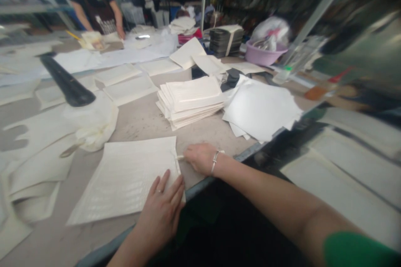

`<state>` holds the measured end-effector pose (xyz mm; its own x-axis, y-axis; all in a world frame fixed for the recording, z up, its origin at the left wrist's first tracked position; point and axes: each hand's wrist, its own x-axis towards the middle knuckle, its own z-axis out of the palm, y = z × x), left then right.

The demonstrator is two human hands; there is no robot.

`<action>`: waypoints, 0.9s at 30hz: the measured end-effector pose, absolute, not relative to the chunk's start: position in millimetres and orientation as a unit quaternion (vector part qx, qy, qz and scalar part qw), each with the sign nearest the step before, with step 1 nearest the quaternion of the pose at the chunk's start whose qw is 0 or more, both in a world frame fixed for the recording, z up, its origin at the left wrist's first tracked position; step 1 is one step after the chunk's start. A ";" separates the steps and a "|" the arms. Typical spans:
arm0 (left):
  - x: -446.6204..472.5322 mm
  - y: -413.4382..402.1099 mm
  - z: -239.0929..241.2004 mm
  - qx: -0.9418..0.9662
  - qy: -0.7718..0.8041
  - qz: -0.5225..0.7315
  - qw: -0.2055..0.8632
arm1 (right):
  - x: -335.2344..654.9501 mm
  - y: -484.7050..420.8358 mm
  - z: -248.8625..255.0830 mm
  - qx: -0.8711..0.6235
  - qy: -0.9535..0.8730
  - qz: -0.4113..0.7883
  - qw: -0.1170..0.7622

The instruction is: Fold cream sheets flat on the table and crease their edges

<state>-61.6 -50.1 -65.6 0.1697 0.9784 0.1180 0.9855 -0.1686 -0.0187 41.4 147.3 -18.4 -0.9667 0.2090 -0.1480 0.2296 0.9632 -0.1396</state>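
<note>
A large cream panel (134, 175), creased with faint ripples, lies on the table in front of me. My left hand (166, 200) rests on its near right part, fingers stretched out and slightly spread, a ring on one of them. Just off the panel's right edge, my right hand (200, 158) is closed, its fingertips around a small pale thin piece (180, 157) that reaches to the edge. Whether that piece is a tool or a strip of the panel, I cannot tell. A bracelet circles the right wrist.
Behind the panel stand a stack of cream panels (191, 100) and white sheets (263, 108). A dark long object (69, 83) leans over a pale bundle (97, 129) at left. Farther back are a purple basin (265, 54), a dark banded stack (225, 41) and a co-worker (97, 12).
</note>
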 end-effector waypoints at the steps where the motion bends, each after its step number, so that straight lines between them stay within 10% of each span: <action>1: -61.6 -50.0 -65.3 -0.763 -0.644 -0.040 0.045 | 38.6 148.4 -20.0 0.124 0.987 -0.076 0.062; 27: -57.4 -50.7 -64.0 -0.746 -0.664 -0.050 0.030 | 44.5 142.3 -25.0 0.095 0.989 -0.092 0.059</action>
<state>-57.4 -50.7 -64.0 0.1136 0.9869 0.1147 0.9929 -0.1168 0.0216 44.5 142.3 -25.0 -0.9749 0.1779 -0.1339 0.1996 0.9647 -0.1715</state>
